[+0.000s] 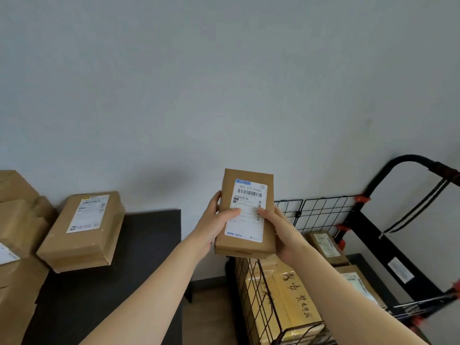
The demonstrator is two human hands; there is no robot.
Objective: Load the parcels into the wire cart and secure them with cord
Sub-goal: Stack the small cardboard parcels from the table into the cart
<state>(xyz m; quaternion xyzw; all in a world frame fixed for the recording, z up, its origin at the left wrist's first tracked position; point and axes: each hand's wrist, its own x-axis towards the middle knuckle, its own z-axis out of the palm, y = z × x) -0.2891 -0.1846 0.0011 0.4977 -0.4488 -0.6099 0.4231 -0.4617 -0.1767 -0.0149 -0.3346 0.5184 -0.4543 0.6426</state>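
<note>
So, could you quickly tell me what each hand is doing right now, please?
Left hand: holding the labelled parcel, thumb across its label.
Right hand: holding the same parcel from the other side.

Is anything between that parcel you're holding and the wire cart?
Nothing visible blocks it. The left hand and right hand hold the parcel above the open wire cart; it would likely land on the yellow box already inside.

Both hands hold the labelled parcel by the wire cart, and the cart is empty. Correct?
Not empty. The head view shows the wire cart already holding several parcels, among them a yellow box with handwriting. The left hand and right hand do hold the labelled parcel by it.
</note>
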